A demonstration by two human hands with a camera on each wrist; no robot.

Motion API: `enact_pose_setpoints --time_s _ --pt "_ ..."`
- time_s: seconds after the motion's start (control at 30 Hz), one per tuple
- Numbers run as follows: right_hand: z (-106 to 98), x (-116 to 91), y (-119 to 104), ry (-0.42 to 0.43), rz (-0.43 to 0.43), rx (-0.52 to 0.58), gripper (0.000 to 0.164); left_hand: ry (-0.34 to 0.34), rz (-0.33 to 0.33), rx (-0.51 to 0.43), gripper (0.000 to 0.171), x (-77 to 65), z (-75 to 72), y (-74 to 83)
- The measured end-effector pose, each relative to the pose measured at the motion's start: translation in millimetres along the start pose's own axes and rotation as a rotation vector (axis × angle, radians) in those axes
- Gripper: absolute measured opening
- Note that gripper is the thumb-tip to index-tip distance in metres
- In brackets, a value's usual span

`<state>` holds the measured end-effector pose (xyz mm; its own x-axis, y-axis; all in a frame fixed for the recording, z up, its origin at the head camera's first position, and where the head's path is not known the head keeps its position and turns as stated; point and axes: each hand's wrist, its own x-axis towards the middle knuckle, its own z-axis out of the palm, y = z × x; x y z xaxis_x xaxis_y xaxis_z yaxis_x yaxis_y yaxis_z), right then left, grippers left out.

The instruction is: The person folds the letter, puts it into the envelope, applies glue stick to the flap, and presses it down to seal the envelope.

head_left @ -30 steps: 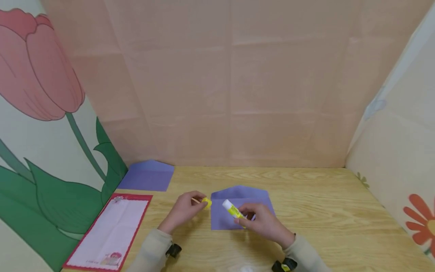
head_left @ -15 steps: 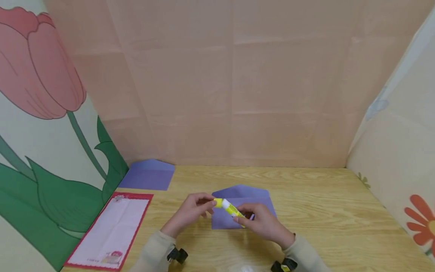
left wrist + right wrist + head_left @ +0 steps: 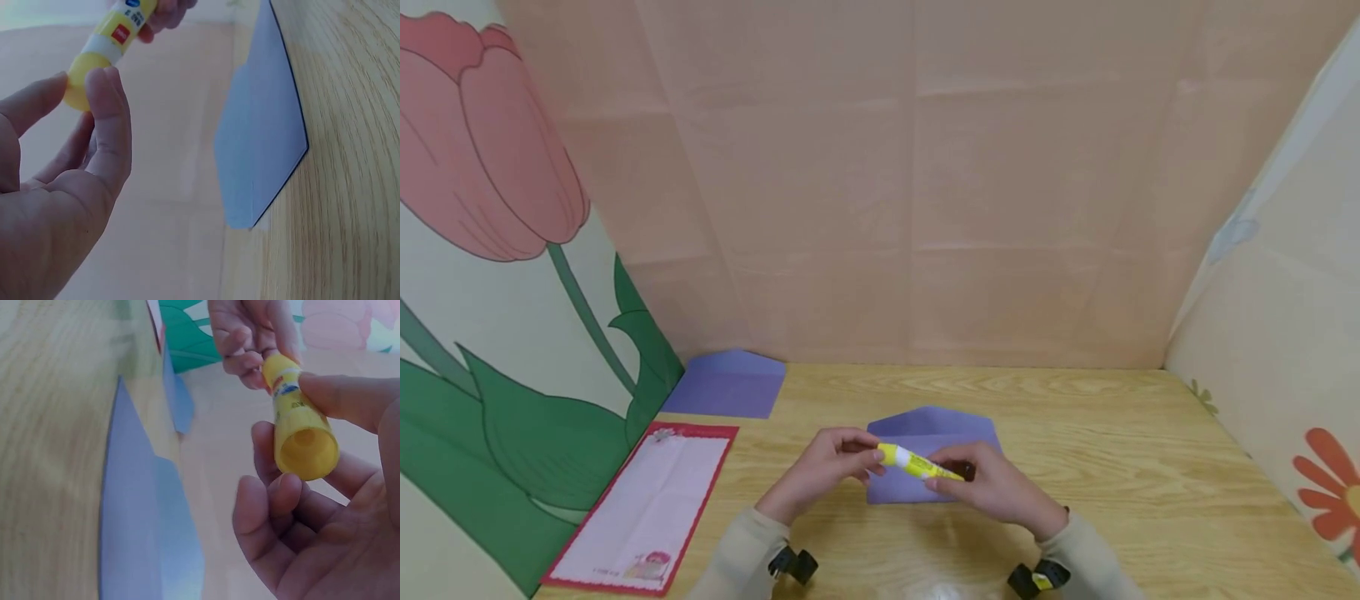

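Note:
Between my two hands, above the purple envelope (image 3: 895, 487), is a yellow and white glue stick (image 3: 919, 465). My right hand (image 3: 996, 492) grips its barrel with thumb and fingers; in the right wrist view the yellow base end (image 3: 306, 453) faces the camera. The yellow cap (image 3: 81, 78) sits against the white end of the barrel, pinched by the thumb and fingers of my left hand (image 3: 820, 467). Beneath them the envelope lies on the table with its pointed flap (image 3: 928, 421) open at the far side.
A second purple envelope (image 3: 722, 392) lies at the back left of the wooden table (image 3: 1112, 450). In front of it, a white sheet with a red border (image 3: 643, 504) rests along the left edge. A pinkish covering (image 3: 910, 183) hangs behind the table.
My left hand has brought the cap rightward onto the white end of the glue stick. The glue stick now lies flatter, and my right hand has shifted slightly right.

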<state>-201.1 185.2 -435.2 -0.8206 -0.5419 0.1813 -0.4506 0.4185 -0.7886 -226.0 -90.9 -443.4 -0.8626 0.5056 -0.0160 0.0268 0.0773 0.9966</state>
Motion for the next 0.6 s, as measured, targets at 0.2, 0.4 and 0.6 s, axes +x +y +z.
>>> enact_pose_setpoints --time_s 0.2,0.4,0.6 --pt "-9 -2 -5 -0.058 -0.017 0.037 0.017 -0.048 0.014 -0.008 0.028 -1.4 2.8 3.2" --pt "-11 -2 -8 -0.103 -0.027 0.094 0.017 -0.09 0.023 -0.04 0.029 -2.1 6.7 7.8" --pt "-7 -2 -2 -0.108 -0.046 0.174 0.017 -0.086 0.009 -0.093 0.027 -1.4 12.7 10.5"
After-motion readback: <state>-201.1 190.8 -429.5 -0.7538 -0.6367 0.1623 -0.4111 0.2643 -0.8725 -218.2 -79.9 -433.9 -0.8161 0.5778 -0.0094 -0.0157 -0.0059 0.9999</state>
